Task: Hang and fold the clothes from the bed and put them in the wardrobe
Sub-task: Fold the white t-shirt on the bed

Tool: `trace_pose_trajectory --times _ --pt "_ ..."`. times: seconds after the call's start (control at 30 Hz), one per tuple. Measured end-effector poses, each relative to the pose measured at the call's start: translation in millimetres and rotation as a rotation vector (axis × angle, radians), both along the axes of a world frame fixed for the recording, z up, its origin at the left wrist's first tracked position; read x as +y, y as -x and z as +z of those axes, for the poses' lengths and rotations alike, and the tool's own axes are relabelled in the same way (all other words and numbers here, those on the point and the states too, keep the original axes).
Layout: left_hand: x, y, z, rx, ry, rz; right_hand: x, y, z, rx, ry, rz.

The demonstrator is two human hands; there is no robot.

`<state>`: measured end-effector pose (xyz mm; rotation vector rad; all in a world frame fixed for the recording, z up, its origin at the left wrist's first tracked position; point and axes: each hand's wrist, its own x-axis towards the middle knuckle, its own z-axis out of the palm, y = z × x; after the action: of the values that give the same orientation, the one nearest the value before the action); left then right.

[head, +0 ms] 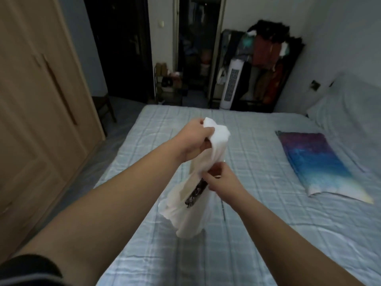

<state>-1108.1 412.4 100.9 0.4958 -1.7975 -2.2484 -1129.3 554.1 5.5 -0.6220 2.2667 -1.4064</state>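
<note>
A white T-shirt point(185, 211) with a black print hangs bunched above the bed point(257, 234), its lower end touching the light-blue checked sheet. My left hand point(195, 139) grips the shirt's top end, which bulges out past my fingers. Lower down, my right hand point(218, 178) pinches the cloth near the black print. The wooden wardrobe point(41, 120) stands at the left with its doors closed.
A purple-and-blue pillow point(317, 162) lies on the right of the bed, with a pale pillow point(346, 114) behind it. Beyond the bed's far edge stand a white tower fan point(229, 85), a dark rack of hanging clothes point(272, 65) and a dark doorway point(195, 48).
</note>
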Motion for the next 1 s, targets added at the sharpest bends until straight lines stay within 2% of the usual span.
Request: trace_pose_trajectory --times 0.17,0.23,0.5,0.63,0.7,0.77,0.87,0.93,1.0 --pt "8.2 3.3 42.3 0.179 -0.106 -0.029 -11.1 -7.4 16.9 0.118 -0.065 0.049" --pt "12.3 4.2 56.2 0.212 -0.105 -0.028 -18.4 -11.3 18.1 0.103 -0.040 0.029" --pt "-3.7 8.7 59.5 0.201 -0.045 0.027 -27.0 8.1 14.3 0.067 -0.062 -0.078" --pt "-34.9 6.8 46.6 0.067 0.147 0.172 -7.2 31.1 10.0 0.114 -0.020 -0.244" --pt "-50.0 2.0 40.7 0.004 0.240 0.262 6.1 46.5 12.6 0.170 0.026 -0.281" --pt "-64.8 -0.7 33.6 0.019 0.282 0.322 17.5 61.8 25.3 0.234 0.008 -0.266" --pt "-77.5 -1.6 28.7 0.084 0.339 0.297 30.9 80.3 51.0 0.233 -0.079 -0.125" --pt "-81.8 -0.8 23.3 0.065 0.429 0.241 39.5 85.9 68.5 0.213 -0.229 0.033" --pt "-89.1 2.2 15.1 0.003 0.731 0.171 45.8 88.9 80.4 0.316 -0.444 0.162"
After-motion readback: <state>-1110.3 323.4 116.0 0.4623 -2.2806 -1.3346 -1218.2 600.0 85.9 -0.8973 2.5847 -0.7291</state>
